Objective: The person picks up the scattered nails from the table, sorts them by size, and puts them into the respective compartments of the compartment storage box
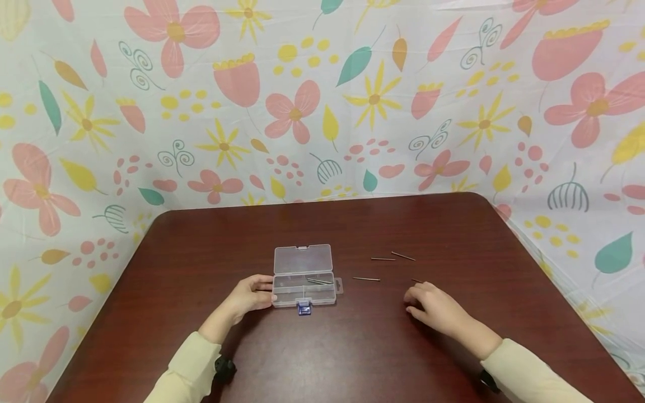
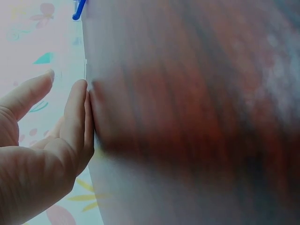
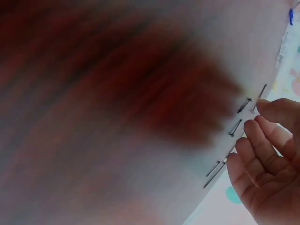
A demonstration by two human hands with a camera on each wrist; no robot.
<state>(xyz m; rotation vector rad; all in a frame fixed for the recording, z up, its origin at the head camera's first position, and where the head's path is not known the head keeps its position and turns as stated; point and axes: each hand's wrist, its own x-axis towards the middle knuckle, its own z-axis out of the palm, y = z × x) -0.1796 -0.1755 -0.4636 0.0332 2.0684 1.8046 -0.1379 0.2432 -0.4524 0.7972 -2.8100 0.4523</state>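
A clear plastic divided box [image 1: 304, 288] stands with its lid [image 1: 303, 260] raised toward the back and a blue latch [image 1: 304, 308] at its front. Two or so metal nails [image 1: 319, 281] lie in its rear compartment. My left hand [image 1: 248, 298] rests against the box's left side, fingers fairly straight and thumb by the front corner. To the right, my right hand [image 1: 434, 307] is low over the table, its fingers loosely bent. Just beyond its fingertips lies a nail [image 1: 417, 280], partly hidden by the hand. The right wrist view shows nothing held between thumb and fingers [image 3: 255, 143].
Loose nails lie between the box and my right hand: one nail [image 1: 367, 279] near the box, another nail [image 1: 383, 258] and a slanted nail [image 1: 403, 256] farther back. A hanging tab [image 1: 339, 286] sticks out from the box's right side. Flowered cloth [image 1: 322, 112] hangs behind the brown table [image 1: 227, 235].
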